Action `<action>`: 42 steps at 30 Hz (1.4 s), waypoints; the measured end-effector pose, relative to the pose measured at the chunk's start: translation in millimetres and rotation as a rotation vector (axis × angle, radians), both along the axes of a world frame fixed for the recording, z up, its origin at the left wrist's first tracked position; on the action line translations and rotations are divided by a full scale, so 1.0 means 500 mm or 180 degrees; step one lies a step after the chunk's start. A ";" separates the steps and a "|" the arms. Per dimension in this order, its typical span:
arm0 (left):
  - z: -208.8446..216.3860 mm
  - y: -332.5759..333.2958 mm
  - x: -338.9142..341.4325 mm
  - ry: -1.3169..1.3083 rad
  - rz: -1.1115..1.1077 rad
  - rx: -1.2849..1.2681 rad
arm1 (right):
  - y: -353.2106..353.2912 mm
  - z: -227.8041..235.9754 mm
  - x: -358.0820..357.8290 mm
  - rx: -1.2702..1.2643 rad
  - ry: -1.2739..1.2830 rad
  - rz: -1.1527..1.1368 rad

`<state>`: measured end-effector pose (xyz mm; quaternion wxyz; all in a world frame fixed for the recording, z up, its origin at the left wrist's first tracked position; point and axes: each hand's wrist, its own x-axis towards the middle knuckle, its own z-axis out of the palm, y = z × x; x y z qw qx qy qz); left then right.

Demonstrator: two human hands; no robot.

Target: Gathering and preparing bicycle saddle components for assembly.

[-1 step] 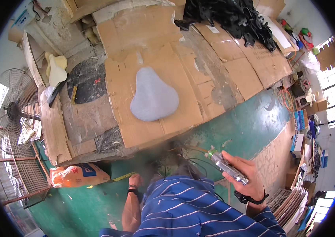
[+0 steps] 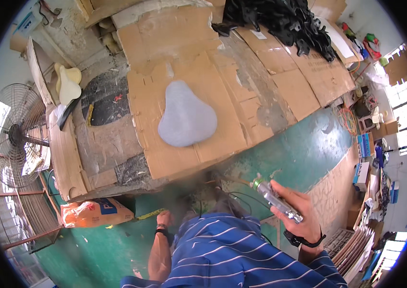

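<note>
A pale grey, pear-shaped saddle pad (image 2: pixel 187 115) lies on brown cardboard (image 2: pixel 165 165) covering the worktable. My right hand (image 2: pixel 299 209), off the table's near edge on the right, is closed around a silver metal tool (image 2: pixel 280 204) that looks like a spray gun. It has a green ring, and a hose runs from that end toward the table. Down at my left side, my left hand (image 2: pixel 164 218) has its fingers curled. A yellow marked strip (image 2: pixel 149 214) shows right beside it; whether the hand touches the strip cannot be seen.
Black glossy pieces (image 2: pixel 282 24) are heaped at the table's far right. Cream saddle-shaped pieces (image 2: pixel 68 84) stand at its left, near a fan (image 2: pixel 16 134). An orange bag (image 2: pixel 95 213) is on the green floor. Boxes (image 2: pixel 363 175) line the right wall.
The silver tool has tilted very slightly in my right hand. The pad and my left hand stay where they were.
</note>
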<state>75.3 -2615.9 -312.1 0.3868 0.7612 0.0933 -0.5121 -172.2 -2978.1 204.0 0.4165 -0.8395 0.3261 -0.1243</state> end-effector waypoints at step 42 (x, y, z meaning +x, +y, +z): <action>0.241 -0.631 0.239 -0.3778 -0.0612 0.0356 | -0.089 -0.029 -0.011 0.0175 -0.0339 -0.0178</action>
